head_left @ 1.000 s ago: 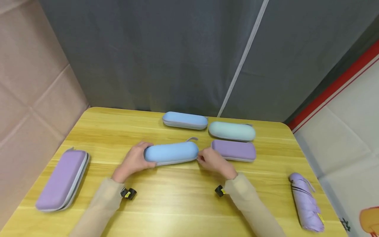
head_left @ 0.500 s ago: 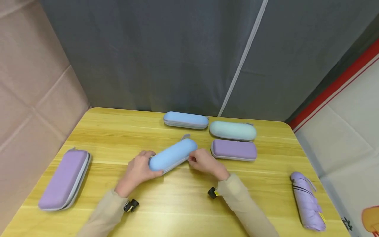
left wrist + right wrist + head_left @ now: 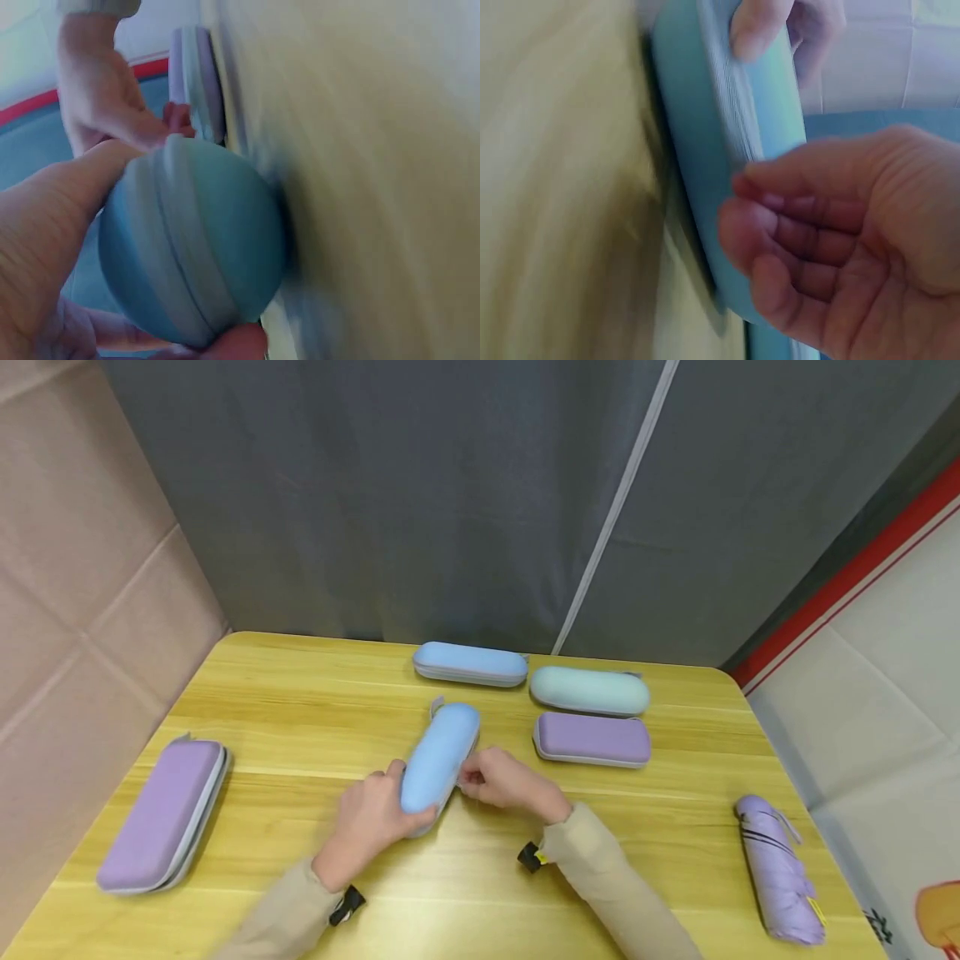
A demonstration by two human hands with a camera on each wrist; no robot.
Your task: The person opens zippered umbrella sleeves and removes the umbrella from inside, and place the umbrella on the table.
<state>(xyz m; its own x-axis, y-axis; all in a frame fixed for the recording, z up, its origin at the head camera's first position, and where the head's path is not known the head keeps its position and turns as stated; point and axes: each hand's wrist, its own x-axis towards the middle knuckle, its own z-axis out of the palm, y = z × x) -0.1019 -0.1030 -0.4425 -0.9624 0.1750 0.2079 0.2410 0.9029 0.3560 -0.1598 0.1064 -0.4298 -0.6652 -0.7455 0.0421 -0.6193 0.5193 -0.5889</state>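
On the table, a blue capsule-shaped zippered case [image 3: 441, 756] stands at a steep slant, its far end up and away. Its near end is gripped by my left hand [image 3: 371, 817], thumb on one side and fingers on the other. In the left wrist view the round end of the blue case [image 3: 225, 232] faces the camera, with a grey zip band across it. My right hand [image 3: 510, 783] is at the case's right side. Its thumb and forefinger pinch at the zip band [image 3: 739, 105]; the zipper pull itself is hidden by the fingertips.
Behind lie another blue case [image 3: 470, 663], a mint case [image 3: 589, 691] and a small purple case [image 3: 594, 739]. A larger purple case [image 3: 161, 814] lies at the left, partly unzipped along its edge. A folded lavender umbrella [image 3: 780, 872] lies at the right. A grey curtain [image 3: 390, 502] hangs behind the table.
The blue case has turned from lying crosswise to pointing away from me, its near end drawn closer by my left hand. My right hand has slid left and nearer along the zip.
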